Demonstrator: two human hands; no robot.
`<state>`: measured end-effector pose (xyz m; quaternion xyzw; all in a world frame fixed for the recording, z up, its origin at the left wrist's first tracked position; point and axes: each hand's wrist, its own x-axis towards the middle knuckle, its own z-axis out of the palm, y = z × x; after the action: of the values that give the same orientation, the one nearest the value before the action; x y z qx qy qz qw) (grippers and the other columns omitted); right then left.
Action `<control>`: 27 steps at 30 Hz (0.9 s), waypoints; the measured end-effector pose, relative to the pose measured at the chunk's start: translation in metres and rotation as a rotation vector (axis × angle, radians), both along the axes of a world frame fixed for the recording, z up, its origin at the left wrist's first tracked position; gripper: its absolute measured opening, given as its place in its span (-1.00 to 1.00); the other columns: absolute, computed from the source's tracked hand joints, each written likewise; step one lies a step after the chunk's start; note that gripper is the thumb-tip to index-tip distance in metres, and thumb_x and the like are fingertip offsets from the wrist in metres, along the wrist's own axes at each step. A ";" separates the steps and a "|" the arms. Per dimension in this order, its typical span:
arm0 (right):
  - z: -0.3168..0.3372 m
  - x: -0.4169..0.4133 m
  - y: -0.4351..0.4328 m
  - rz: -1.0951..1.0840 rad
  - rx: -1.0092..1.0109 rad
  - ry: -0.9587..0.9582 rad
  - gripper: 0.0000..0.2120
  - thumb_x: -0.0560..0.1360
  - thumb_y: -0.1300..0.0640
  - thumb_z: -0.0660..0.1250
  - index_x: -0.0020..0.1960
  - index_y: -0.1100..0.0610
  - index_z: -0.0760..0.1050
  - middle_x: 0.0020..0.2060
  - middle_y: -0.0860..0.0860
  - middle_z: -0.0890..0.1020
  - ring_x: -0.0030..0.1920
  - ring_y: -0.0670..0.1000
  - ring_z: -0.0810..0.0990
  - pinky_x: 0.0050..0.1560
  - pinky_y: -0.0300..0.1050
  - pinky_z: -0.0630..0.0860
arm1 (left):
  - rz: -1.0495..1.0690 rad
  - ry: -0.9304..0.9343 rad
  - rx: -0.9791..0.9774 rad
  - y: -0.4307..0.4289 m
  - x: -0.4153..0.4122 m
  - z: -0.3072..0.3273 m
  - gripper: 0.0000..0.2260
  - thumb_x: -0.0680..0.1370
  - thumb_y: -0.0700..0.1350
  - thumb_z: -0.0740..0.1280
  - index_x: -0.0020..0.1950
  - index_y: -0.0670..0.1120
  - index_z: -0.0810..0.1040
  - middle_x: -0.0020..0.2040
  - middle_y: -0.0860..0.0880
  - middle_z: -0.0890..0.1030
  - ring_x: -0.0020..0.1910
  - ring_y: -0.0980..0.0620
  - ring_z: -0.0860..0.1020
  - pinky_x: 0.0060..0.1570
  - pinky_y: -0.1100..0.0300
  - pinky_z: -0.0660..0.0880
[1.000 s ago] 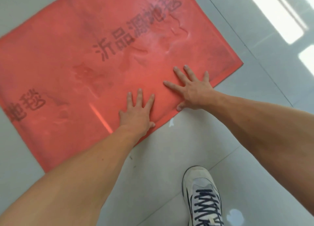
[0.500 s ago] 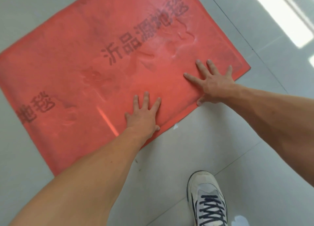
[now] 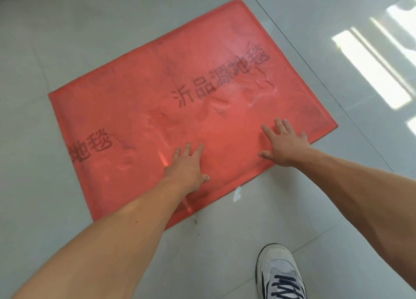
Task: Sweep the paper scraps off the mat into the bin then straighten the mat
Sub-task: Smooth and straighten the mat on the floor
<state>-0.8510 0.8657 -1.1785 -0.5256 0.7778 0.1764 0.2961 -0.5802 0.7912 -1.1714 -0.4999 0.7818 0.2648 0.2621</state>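
A red mat with dark printed characters lies flat on the grey tiled floor, turned at an angle to the tile lines. My left hand presses flat on the mat near its front edge, fingers straight. My right hand lies flat on the mat toward its right corner, fingers spread. One small white paper scrap sits on the floor just off the mat's front edge. No scraps show on the mat and no bin is in view.
My right foot in a white shoe with dark laces stands on the tiles at the bottom. A dark tile joint runs past the mat's right side. Bright window reflections lie on the floor at right.
The view has pulled back and up, so the whole mat now shows. Both hands stay flat on the mat, the right one having slid toward the right corner.
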 end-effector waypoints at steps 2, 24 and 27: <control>-0.005 -0.008 0.001 -0.273 -0.043 -0.044 -0.17 0.51 -0.33 0.20 0.59 -0.09 -0.14 0.58 0.11 -0.14 0.57 0.16 -0.16 0.41 0.43 0.08 | 0.107 0.030 -0.020 -0.003 0.018 -0.002 -0.15 0.49 0.19 0.39 0.61 0.06 -0.05 0.61 -0.14 -0.03 0.57 -0.21 -0.02 0.49 -0.12 0.14; -0.049 -0.072 -0.011 -0.712 -0.019 0.148 0.06 0.37 -0.38 0.36 0.59 0.07 -0.12 0.50 0.42 0.01 0.48 0.43 0.09 0.48 0.23 0.09 | 1.318 -0.130 0.058 0.053 0.178 -0.044 0.20 0.05 0.56 0.25 0.59 0.11 -0.05 0.56 -0.15 0.01 0.47 -0.30 0.22 0.29 -0.23 0.40; -0.035 -0.080 -0.025 -0.647 0.050 0.163 0.08 0.28 -0.43 0.40 0.53 0.15 0.06 0.40 0.43 0.26 0.41 0.41 0.28 0.39 0.22 0.26 | 1.235 -0.085 0.112 0.058 0.201 -0.030 0.07 0.12 0.51 0.30 0.57 0.22 0.04 0.58 -0.03 0.09 0.48 -0.18 0.27 0.33 -0.19 0.38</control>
<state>-0.9305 0.8412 -1.2138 -0.2281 0.9210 0.1339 0.2861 -0.3790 0.8491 -1.2012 -0.8555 0.3221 0.3880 0.1175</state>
